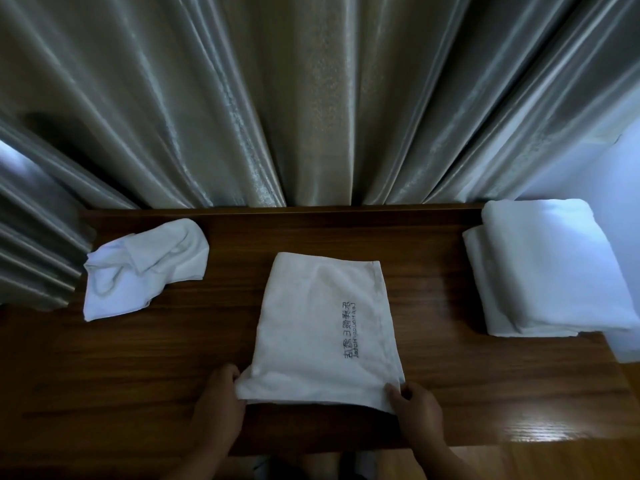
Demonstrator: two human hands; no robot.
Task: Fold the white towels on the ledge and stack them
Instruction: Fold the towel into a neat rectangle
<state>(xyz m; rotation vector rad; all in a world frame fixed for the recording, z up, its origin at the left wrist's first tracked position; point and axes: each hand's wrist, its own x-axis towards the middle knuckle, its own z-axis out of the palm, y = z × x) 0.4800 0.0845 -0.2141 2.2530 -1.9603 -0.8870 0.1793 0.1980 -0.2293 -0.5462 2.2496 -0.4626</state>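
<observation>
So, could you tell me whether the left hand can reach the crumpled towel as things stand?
Probably yes, once it lets go: the left hand pinches a near corner of the middle towel, but only bare ledge lies between it and the crumpled towel.

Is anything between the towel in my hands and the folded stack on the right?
Nothing visible. Only bare ledge lies between the towel and the stack; the crumpled towel lies to the left.

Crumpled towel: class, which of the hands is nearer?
Left. The left hand sits toward the viewer and right of the crumpled towel; the right hand lies farther right.
</observation>
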